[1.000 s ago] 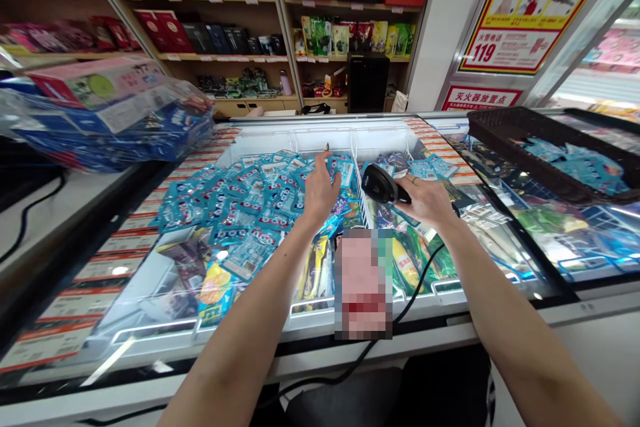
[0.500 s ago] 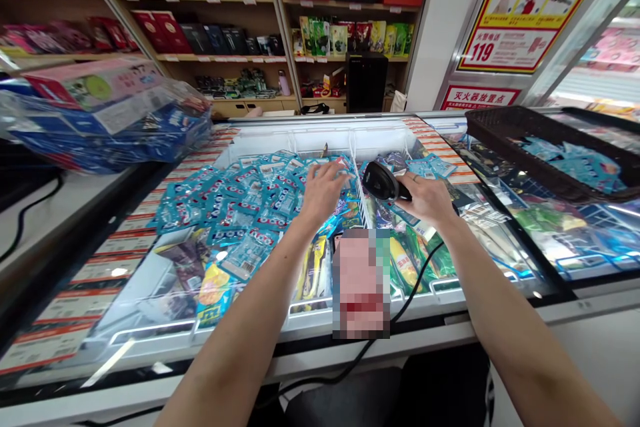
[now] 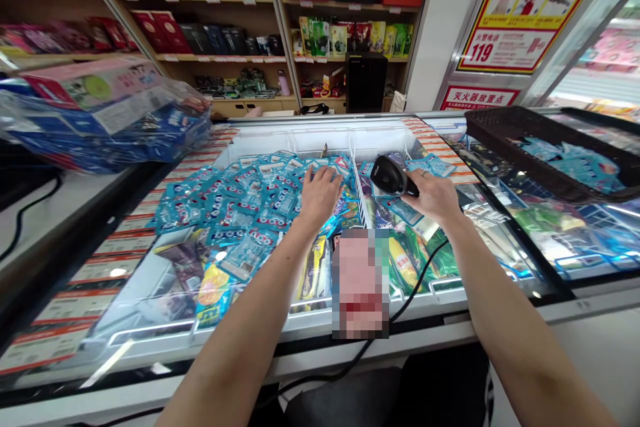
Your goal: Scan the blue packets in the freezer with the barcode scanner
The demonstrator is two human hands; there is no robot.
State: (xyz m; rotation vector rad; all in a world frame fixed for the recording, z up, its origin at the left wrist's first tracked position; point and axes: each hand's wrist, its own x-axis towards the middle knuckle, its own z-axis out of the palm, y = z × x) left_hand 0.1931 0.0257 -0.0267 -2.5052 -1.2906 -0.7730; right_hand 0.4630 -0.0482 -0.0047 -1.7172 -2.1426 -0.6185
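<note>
My right hand (image 3: 436,197) is wrapped round the handle of a black barcode scanner (image 3: 388,175), whose head points left; its cord runs down past my forearm. My left hand (image 3: 321,195) lies with fingers spread at the right end of a pile of small blue packets (image 3: 250,193). Whether its fingertips press on a packet I cannot tell. The packets rest on the glass top of a chest freezer (image 3: 165,293). A flat item blurred by pixel blocks (image 3: 361,283) lies between my forearms.
Bagged boxes (image 3: 105,113) stand at the left. A dark basket (image 3: 550,177) at the right holds more blue packets. Behind the freezer are goods shelves (image 3: 210,0) and a black box-shaped object (image 3: 367,82). The scanner's cord (image 3: 345,373) crosses the front edge.
My right hand has shifted slightly right with the barcode scanner, moving it away from my left hand. My left hand's fingers have drawn in slightly, and the packets look much the same.
</note>
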